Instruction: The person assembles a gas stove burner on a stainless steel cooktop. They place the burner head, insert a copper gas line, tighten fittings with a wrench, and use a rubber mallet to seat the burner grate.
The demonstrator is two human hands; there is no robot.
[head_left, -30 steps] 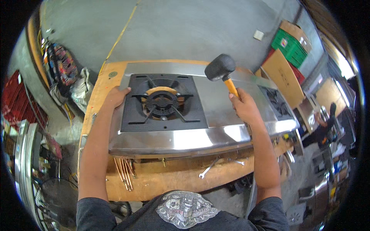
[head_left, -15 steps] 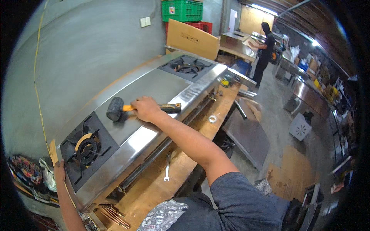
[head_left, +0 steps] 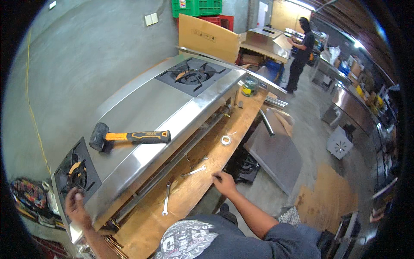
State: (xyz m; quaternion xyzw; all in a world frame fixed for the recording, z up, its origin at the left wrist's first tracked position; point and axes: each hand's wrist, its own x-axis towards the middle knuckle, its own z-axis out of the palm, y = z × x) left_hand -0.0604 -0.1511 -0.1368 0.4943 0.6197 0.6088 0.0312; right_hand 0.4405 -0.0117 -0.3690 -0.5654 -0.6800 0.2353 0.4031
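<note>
A stainless steel gas stove (head_left: 142, 162) stands in front of me with a black burner at each end. Across its flat top lies a mallet (head_left: 129, 137) with a black head and an orange and black handle, out of both hands. Beside the left burner (head_left: 77, 175), at the stove's near left corner, is my left hand (head_left: 76, 209), open with its fingers apart. My right hand (head_left: 225, 183) is closed at the wooden bench's (head_left: 207, 181) outer edge; what its fingers hold, if anything, is hidden. Two wrenches (head_left: 166, 198) lie on the bench between my hands.
A roll of white tape (head_left: 225, 140) and a green tin (head_left: 249, 86) rest on the bench. Copper tubes (head_left: 115, 246) lie near its left end. Past its right edge a metal panel (head_left: 276, 151) leans. Another person (head_left: 299, 56) stands at a far table.
My right hand has let go of the mallet and moved right to the bench edge. My left hand has come off the stove's left side. The view has shifted.
</note>
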